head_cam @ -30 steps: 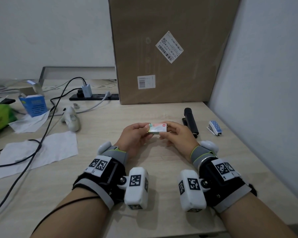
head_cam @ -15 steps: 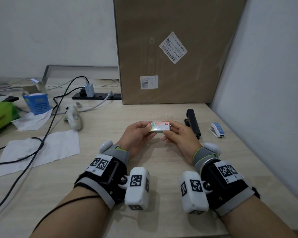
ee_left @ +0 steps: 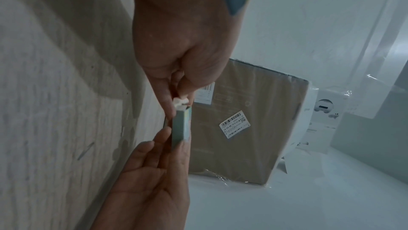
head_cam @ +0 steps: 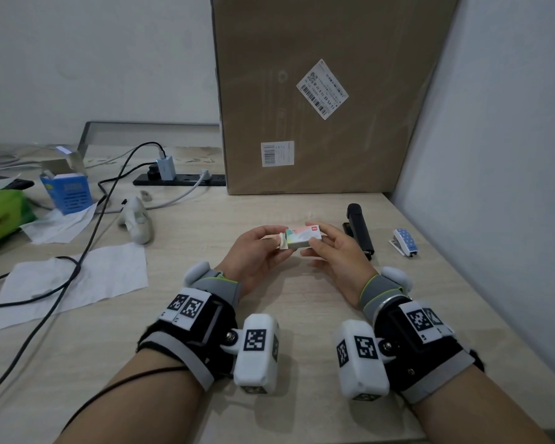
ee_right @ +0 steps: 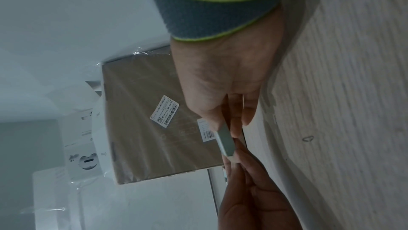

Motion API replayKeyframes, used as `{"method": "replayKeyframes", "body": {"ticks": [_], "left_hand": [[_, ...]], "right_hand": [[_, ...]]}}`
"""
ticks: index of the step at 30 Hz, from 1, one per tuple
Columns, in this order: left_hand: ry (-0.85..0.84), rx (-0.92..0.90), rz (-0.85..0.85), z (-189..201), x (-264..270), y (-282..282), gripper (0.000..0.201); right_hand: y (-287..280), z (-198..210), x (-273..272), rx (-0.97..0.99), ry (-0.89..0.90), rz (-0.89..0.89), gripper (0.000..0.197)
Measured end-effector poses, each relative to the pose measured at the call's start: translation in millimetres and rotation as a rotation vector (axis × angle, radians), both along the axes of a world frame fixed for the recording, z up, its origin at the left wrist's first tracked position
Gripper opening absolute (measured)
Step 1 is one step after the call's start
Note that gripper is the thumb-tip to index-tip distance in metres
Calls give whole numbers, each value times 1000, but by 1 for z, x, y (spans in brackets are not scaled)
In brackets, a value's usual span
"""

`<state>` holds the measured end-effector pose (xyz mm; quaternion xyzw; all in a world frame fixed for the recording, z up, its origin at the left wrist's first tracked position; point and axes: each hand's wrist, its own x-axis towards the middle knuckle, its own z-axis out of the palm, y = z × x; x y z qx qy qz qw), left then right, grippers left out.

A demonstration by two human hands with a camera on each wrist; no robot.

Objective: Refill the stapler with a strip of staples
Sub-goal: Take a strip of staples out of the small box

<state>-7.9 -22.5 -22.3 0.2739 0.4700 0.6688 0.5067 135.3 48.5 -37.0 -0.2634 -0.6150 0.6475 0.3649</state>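
Observation:
A small pastel staple box (head_cam: 302,236) is held above the table between both hands. My left hand (head_cam: 277,244) pinches the white opened flap (head_cam: 282,242) at the box's left end. My right hand (head_cam: 314,243) grips the right end between thumb and fingers. The left wrist view shows the flap (ee_left: 181,102) between the left fingertips and the box (ee_left: 181,125) end-on. The right wrist view shows the box (ee_right: 225,142) in the right fingers. The black stapler (head_cam: 360,230) lies closed on the table just right of my right hand.
A small blue-and-white dotted tool (head_cam: 405,241) lies right of the stapler, near the wall. A large cardboard box (head_cam: 318,91) stands behind. On the left are a white controller (head_cam: 137,221), cables (head_cam: 87,251), paper sheets (head_cam: 77,280) and a blue box (head_cam: 69,192).
The box's left end was closed before; now its white flap stands open between my left fingertips. Both hands stay in about the same place.

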Motion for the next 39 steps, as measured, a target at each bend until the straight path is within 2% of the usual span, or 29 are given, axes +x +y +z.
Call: {"method": "replayKeyframes", "body": {"ticks": [8,14,18,21,25,29,32,39], "left_hand": [[-60,-69,-29,6,0,-1,16],[49,-200,-162,6,0,-5,36],[136,-208,-284,6,4,-8,24],[150,-170,-361,6,5,-10,13],[146,-128,-239,4,3,-7,32],[104,-94,-133,1,-1,-6,27],[157,-95,-80,-1,-2,-4,26],[114,-50,3,-7,-3,0,35]], "right_hand": [[5,1,-2,-188,85,-56,31],[4,2,-2,-203,64,-74,24],[2,2,-2,-181,38,-62,10],[0,1,-1,-135,-1,-38,13],[-3,3,-2,-112,-15,-47,19],[-5,2,-1,-31,-114,-32,22],[-5,0,-1,13,-159,-27,16],[-6,1,0,21,-182,10,22]]}}
